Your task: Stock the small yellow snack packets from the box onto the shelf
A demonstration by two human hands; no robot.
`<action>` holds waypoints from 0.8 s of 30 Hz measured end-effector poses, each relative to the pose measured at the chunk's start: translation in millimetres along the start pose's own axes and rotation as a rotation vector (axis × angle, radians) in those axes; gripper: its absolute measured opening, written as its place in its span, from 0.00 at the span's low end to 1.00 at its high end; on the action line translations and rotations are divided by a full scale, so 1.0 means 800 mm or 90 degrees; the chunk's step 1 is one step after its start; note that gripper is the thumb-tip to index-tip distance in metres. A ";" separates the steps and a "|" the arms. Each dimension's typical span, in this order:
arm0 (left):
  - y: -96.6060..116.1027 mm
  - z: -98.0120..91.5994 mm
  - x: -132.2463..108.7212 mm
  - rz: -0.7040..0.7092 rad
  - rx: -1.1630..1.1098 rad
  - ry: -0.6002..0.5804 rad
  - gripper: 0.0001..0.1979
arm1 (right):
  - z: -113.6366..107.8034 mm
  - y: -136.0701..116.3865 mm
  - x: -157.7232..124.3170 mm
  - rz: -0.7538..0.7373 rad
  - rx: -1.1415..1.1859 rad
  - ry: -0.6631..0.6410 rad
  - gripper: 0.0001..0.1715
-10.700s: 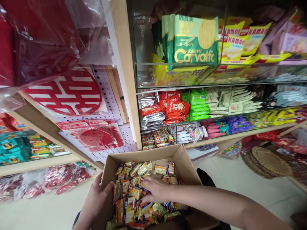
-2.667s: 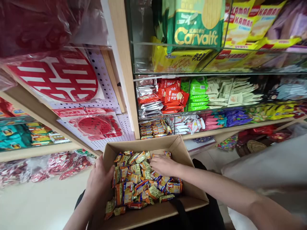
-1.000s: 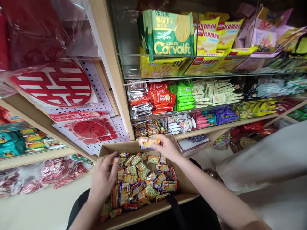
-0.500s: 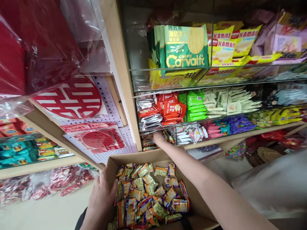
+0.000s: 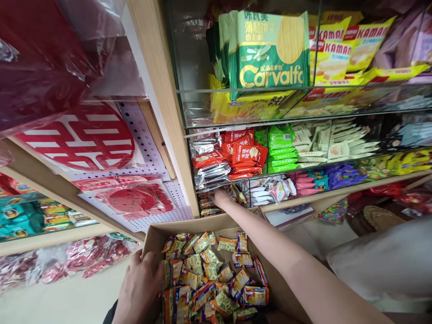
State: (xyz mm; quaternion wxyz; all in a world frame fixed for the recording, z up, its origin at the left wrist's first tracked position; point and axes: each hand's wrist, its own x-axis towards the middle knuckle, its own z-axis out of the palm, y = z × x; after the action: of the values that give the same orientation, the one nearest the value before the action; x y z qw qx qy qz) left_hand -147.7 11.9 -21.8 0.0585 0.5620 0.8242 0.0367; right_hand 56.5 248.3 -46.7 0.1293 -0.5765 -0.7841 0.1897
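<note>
The right hand (image 5: 220, 197) is sunk among snack packets (image 5: 206, 208) on the lowest shelf (image 5: 337, 191), its grip not discernible. The left hand (image 5: 141, 288) is curled over the cardboard box (image 5: 189, 224) wall. The packets are judged light and slippery, best pinched across flat faces.

The pale wooden shelf (image 5: 337, 192) carries small orange-and-yellow snack packets (image 5: 206, 207) at the right hand (image 5: 221, 198), white-and-red sachets (image 5: 270, 191) just right of it, pink packets (image 5: 303, 183) and purple packets (image 5: 340, 174) farther right.
</note>
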 end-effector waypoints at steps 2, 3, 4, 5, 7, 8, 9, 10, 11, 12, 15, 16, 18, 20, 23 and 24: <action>0.001 0.000 0.000 -0.012 0.006 -0.005 0.21 | 0.003 -0.001 0.000 -0.013 -0.001 -0.019 0.26; 0.002 -0.001 0.000 -0.016 0.008 -0.007 0.21 | 0.004 -0.001 0.000 -0.017 0.000 -0.025 0.27; 0.003 -0.001 0.000 -0.017 0.008 -0.010 0.21 | 0.005 -0.002 0.000 -0.017 0.001 -0.028 0.27; 0.004 -0.002 0.000 -0.015 0.007 -0.013 0.21 | 0.005 -0.002 -0.001 -0.018 0.002 -0.029 0.28; 0.005 -0.005 0.000 -0.012 0.002 -0.013 0.20 | 0.004 -0.001 -0.002 -0.017 0.008 -0.019 0.31; 0.005 -0.006 -0.001 -0.010 -0.001 -0.009 0.20 | 0.002 -0.001 -0.003 -0.016 0.012 -0.009 0.33; 0.005 -0.007 -0.002 -0.006 -0.003 -0.005 0.20 | -0.001 -0.001 -0.003 -0.015 0.016 0.005 0.36; 0.005 -0.008 -0.002 0.000 -0.007 0.000 0.19 | -0.006 -0.002 -0.004 -0.014 0.020 0.022 0.37; 0.005 -0.009 -0.003 0.003 -0.011 0.004 0.19 | -0.011 -0.003 -0.006 -0.017 0.026 0.043 0.37; 0.004 -0.009 -0.004 0.006 -0.017 0.009 0.19 | -0.018 -0.004 -0.010 -0.022 0.031 0.065 0.36; 0.003 -0.009 -0.007 0.006 -0.034 0.022 0.18 | -0.035 -0.011 -0.039 -0.051 0.047 0.127 0.24; 0.003 -0.010 -0.008 0.009 -0.035 0.025 0.17 | -0.038 -0.014 -0.057 -0.073 0.058 0.142 0.20; 0.004 -0.011 -0.009 0.027 -0.030 0.021 0.16 | -0.032 -0.018 -0.104 -0.175 0.090 0.139 0.16; 0.005 -0.013 -0.009 0.050 -0.025 0.012 0.14 | -0.012 -0.019 -0.158 -0.344 0.112 0.060 0.17; 0.005 -0.013 -0.008 0.059 -0.018 0.008 0.14 | 0.040 -0.013 -0.222 -0.402 0.077 -0.135 0.22; 0.004 -0.012 -0.007 0.058 -0.016 0.010 0.14 | 0.058 -0.010 -0.235 -0.361 0.052 -0.193 0.31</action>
State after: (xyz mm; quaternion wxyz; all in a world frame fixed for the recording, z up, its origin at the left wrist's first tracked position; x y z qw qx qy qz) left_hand -144.0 7.8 -11.5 0.0571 0.5980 0.7977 0.0542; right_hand 87.2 59.9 -81.8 0.0819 -0.2948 -0.9156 0.2607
